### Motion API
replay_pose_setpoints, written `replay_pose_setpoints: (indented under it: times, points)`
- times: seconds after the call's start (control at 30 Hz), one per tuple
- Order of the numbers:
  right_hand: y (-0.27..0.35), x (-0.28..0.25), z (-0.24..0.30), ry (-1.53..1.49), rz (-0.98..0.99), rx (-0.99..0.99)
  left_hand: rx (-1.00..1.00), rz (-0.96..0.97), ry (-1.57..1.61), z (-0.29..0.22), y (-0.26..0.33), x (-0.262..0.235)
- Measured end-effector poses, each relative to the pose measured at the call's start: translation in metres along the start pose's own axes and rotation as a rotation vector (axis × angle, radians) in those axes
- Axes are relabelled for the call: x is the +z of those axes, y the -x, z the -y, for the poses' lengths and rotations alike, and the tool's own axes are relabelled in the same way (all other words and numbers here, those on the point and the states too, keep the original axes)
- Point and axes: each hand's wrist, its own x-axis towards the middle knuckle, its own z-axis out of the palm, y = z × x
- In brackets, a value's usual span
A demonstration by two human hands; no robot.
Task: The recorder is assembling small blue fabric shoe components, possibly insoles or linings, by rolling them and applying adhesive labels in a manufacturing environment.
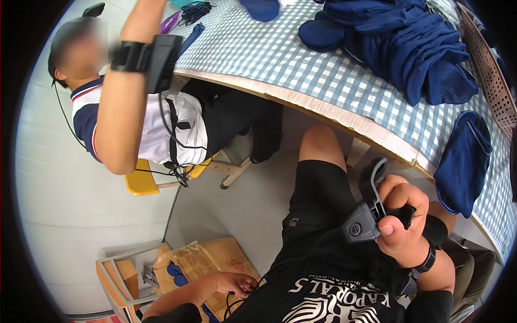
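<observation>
Item one, the right hand (401, 229): it is closing firmly round a small black camera unit (362, 225) with a grey strap loop, thumb pressing on top, fingers wrapping a black tab; the unit is sitting just below the near edge of the checked-cloth table (280, 59), over the person's lap. Item two, the left hand (232, 282): it is resting low, well away from the table and beside the person's hip, fingers curling loosely about a thin black cable (237, 301); how tight that hold is I cannot tell. Item three, the work so far: the camera unit is off any wrist and in hand, the cable is trailing free, so the fitting looks barely begun, with strapping and connecting seemingly left. Item four, on the table: a heap of navy cloth pieces (398, 43) is lying toward the far right, and one folded navy piece (464, 161) is hanging over the near edge. Item five, a co-worker's forearm (126, 97), wearing a black wrist-mounted device (153, 59), is reaching up at the table's left end. Item six, under and left of the table: a cardboard box (207, 264) is standing on the floor beside a yellow stool (141, 183). Room for moving: the table edge is crowding the right hand from above, the box is hemming the left, and bare floor is lying between.
</observation>
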Motion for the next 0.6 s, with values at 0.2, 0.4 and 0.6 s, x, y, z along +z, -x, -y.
replay_pose_setpoints:
  times: [0.2, 0.4, 0.6]
  points:
    - [-0.01, 0.013, -0.003, 0.044, 0.047, -0.049, -0.201, -0.063, -0.684, -0.011, 0.012, -0.016]
    - [-0.014, 0.035, -0.021, 0.072, 0.094, 0.002, -0.484, 0.06, -0.63, 0.001, 0.01, -0.016]
    - [-0.009, 0.042, -0.032, 0.037, 0.122, 0.042, -0.333, 0.188, 0.241, 0.026, 0.024, -0.015]
